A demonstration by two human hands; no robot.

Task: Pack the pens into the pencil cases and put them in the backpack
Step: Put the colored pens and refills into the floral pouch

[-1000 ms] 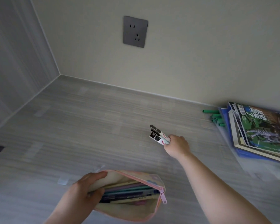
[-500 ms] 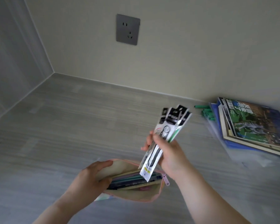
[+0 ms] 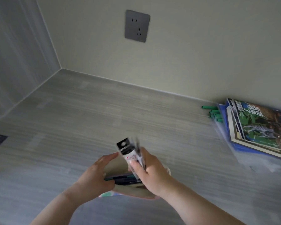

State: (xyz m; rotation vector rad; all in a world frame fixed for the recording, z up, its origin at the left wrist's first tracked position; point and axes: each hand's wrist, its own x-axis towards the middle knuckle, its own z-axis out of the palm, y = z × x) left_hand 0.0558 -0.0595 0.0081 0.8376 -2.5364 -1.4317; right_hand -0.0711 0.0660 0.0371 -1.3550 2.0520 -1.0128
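Note:
A beige pencil case with pink trim (image 3: 133, 190) lies open on the grey desk (image 3: 91, 120), near the front. Several pens (image 3: 125, 179) show inside its mouth. My left hand (image 3: 96, 174) holds the case's left side and keeps the opening spread. My right hand (image 3: 150, 172) grips a bunch of packaged pens (image 3: 128, 149) in black-and-white sleeves. Their lower ends are down in the case opening and their tops stick up, tilted left. The backpack is not in view.
A stack of magazines on a blue folder (image 3: 258, 127) lies at the right edge by the wall. Several green pens (image 3: 215, 113) lie just left of that stack. A wall socket (image 3: 137, 25) is above, and walls close the back and left.
My right hand picked the packaged pens up off the desk, carried them back over the case and has lowered their ends into the opening. My left hand kept its hold on the case.

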